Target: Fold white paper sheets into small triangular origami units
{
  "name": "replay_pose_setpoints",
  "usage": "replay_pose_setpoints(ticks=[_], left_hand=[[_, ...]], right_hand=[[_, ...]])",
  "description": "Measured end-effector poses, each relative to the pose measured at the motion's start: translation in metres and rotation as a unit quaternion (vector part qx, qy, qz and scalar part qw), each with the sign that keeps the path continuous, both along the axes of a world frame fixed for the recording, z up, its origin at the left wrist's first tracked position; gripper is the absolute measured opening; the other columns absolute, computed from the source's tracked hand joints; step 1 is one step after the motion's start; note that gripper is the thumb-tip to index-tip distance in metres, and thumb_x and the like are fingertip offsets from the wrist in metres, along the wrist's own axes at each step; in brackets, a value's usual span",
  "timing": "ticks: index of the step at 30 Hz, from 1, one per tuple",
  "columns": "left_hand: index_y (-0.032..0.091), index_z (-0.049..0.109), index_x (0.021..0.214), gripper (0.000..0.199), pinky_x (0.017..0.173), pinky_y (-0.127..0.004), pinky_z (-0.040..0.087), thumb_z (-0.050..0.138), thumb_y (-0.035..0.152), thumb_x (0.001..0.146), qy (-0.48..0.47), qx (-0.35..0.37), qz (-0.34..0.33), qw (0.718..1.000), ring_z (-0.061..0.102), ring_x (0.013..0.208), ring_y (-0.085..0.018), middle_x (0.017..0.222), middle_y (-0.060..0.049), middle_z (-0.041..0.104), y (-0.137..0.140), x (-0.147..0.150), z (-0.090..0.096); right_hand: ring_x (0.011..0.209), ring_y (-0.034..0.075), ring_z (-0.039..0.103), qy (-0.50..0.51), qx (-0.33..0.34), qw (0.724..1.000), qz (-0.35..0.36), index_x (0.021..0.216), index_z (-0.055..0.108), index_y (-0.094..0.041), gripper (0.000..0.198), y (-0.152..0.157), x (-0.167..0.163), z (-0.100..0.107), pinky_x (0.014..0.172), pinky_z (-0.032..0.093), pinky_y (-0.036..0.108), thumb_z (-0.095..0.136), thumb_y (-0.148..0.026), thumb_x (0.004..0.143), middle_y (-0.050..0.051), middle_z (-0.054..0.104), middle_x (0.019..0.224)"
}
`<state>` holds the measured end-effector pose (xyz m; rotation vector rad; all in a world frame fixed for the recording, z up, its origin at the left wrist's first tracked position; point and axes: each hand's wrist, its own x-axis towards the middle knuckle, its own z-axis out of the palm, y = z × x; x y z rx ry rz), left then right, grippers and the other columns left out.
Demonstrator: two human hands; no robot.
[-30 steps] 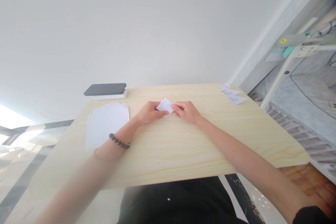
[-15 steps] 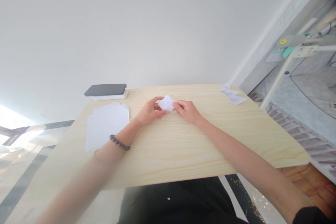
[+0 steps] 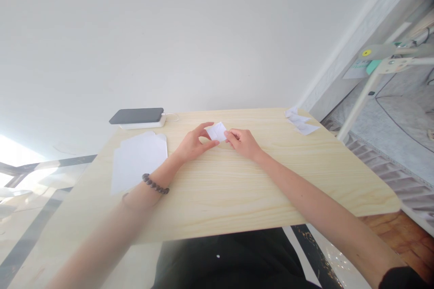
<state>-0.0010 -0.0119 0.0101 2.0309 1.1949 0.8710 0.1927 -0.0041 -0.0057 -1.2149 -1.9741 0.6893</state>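
Note:
A small piece of folded white paper (image 3: 217, 131), roughly diamond-shaped with crease lines on its face, is held just above the table between both hands. My right hand (image 3: 242, 142) pinches its right corner between thumb and curled fingers. Around its left side curves my left hand (image 3: 194, 143), with the thumb at the lower edge and the index finger near the upper left edge. Other fingers of the left hand are partly hidden. Several white paper sheets (image 3: 139, 160) lie loosely stacked beside my left forearm.
A dark phone (image 3: 137, 116) rests on a white box-like object (image 3: 144, 124) at the back left, with a white cable (image 3: 172, 115). Folded paper pieces (image 3: 301, 123) lie at the back right of the wooden table (image 3: 217, 194). A wall (image 3: 217, 45) rises behind; a white metal frame (image 3: 361, 97) stands right.
The folded paper has turned and shifted slightly right. My left hand's fingers have straightened and spread a little around it, while my right hand keeps its pinch.

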Motion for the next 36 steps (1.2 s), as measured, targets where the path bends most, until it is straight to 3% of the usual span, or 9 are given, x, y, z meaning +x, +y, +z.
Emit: replay_pose_setpoints(ticks=[4,9,14,19,36], left_hand=[[0.023,0.043,0.121,0.05,0.076,-0.03,0.045,0.051,0.041,0.075,0.049,0.086,-0.024,0.995,0.048,0.104,-0.021,0.118,-0.007,0.05,0.003,-0.002,-0.002],[0.023,0.048,0.118,0.044,0.097,-0.036,0.032,0.05,0.039,0.077,0.127,0.143,-0.061,0.98,0.04,0.114,-0.022,0.123,-0.007,0.045,0.007,-0.006,-0.01],[0.022,0.052,0.114,0.041,0.095,-0.04,0.032,0.046,0.041,0.079,0.198,0.151,-0.063,0.967,0.041,0.112,-0.024,0.123,-0.007,0.046,0.008,-0.005,-0.013],[0.022,0.054,0.11,0.04,0.092,-0.039,0.032,0.043,0.044,0.079,0.22,0.158,-0.059,0.961,0.042,0.11,-0.023,0.116,-0.005,0.052,0.004,-0.002,-0.009],[0.024,0.051,0.111,0.043,0.089,-0.04,0.031,0.043,0.047,0.076,0.27,0.15,-0.043,0.95,0.041,0.105,-0.025,0.115,-0.005,0.048,0.003,0.002,-0.007]], right_hand=[[0.052,0.009,0.042,-0.063,0.047,0.997,0.015,0.059,0.048,-0.016,0.037,0.001,-0.001,-0.001,0.052,0.031,0.022,0.032,-0.036,0.085,-0.001,0.051,0.058],[0.078,0.013,0.048,-0.122,0.106,0.986,-0.04,0.067,0.054,-0.017,0.021,0.005,-0.001,-0.007,0.07,0.037,0.025,0.044,-0.031,0.08,0.004,0.05,0.081],[0.088,0.015,0.049,-0.132,0.099,0.986,-0.037,0.091,0.056,-0.02,0.019,0.007,0.002,-0.009,0.078,0.039,0.027,0.051,-0.031,0.076,0.004,0.048,0.094],[0.085,0.014,0.05,-0.165,0.111,0.98,0.013,0.088,0.062,-0.02,0.018,0.005,0.004,-0.004,0.076,0.039,0.026,0.047,-0.029,0.08,0.004,0.053,0.091],[0.072,0.01,0.051,-0.225,0.128,0.965,0.044,0.09,0.065,-0.021,0.024,0.003,0.01,0.006,0.067,0.037,0.023,0.042,-0.026,0.083,0.003,0.055,0.092]])
